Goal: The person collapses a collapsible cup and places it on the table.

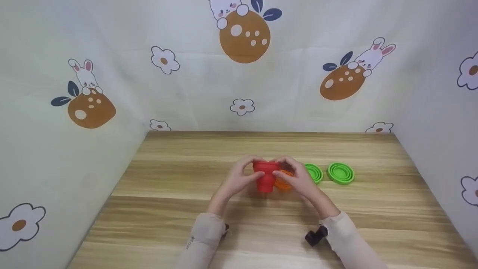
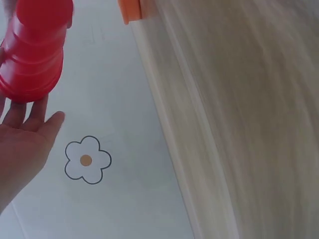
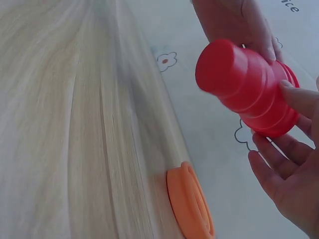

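Note:
A red collapsible cup, stretched out to its stepped full height, is held above the table between both hands. My left hand grips the wide rim from the left, thumb at the front and fingers behind. On the other side, my right hand holds the same rim in a like way. The right wrist view shows the cup tilted, its narrow base towards the camera. Just behind the right hand lies a flattened orange collapsible cup, partly hidden by that hand.
Two flattened green collapsible cups lie to the right: the nearer-in green cup is partly covered by the right hand, and the outer green cup shows whole. Patterned cloth walls bound the wooden table at the back and sides.

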The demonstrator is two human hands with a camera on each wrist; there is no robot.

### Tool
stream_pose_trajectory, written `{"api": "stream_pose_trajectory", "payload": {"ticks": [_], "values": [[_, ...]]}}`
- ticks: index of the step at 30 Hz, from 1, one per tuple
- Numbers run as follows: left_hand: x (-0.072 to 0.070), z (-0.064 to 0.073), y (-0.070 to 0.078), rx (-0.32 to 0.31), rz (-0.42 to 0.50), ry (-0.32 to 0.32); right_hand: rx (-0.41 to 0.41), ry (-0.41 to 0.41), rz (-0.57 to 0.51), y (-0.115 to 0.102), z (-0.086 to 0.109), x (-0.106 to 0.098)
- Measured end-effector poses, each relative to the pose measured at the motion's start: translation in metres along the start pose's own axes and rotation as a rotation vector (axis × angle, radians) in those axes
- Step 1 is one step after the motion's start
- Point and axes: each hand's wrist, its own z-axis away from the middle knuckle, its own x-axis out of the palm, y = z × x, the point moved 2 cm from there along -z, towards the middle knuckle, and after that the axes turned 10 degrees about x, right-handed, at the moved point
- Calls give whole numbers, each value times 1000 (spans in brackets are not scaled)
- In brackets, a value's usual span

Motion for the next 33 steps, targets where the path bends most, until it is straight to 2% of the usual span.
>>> {"api": "stream_pose_trajectory", "payload": {"ticks": [3,11,17,26,29,33], "values": [[3,-1,2,25,6,20,8,-8,-7,1,3,-2],[10,-3,2,-15,53,32,3,22,32,0,6,-5],[13,-6,4,-19,46,32,-40,68,34,-2,7,-6],[15,-8,8,-12,-63,17,-70,149,133,-3,9,-8],[15,-8,8,-16,-74,16,-48,132,119,-3,10,-9],[15,-9,9,-17,-95,11,-18,70,60,0,11,-12]]}}
